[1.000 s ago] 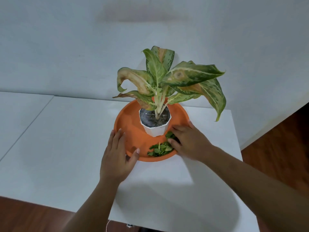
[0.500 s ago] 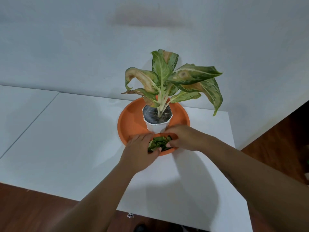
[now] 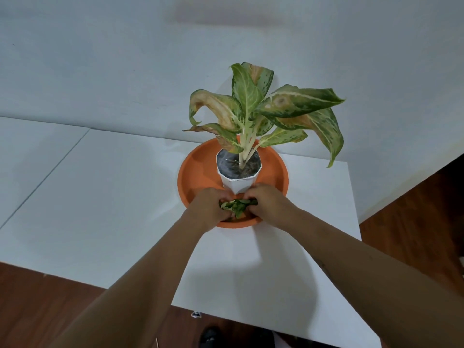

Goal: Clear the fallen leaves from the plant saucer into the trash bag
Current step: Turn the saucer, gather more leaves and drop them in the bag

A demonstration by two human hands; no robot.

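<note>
Currently both hands are in the near side of the orange saucer [image 3: 193,172], cupped toward each other. Left hand [image 3: 208,209] and right hand [image 3: 270,205] have fingers curled around the pile of fallen leaves [image 3: 237,206], pressing it between them. White pot [image 3: 238,183] with aglaonema plant [image 3: 261,114] sits just beyond the hands. Saucer rests on the white surface [image 3: 113,197].

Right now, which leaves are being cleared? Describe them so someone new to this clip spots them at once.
On the white table sits an orange saucer with a white pot holding a large variegated plant. At the saucer's near edge, between the left hand and right hand, lies a clump of small green leaves. They are loose and far smaller than the plant's leaves.
</note>
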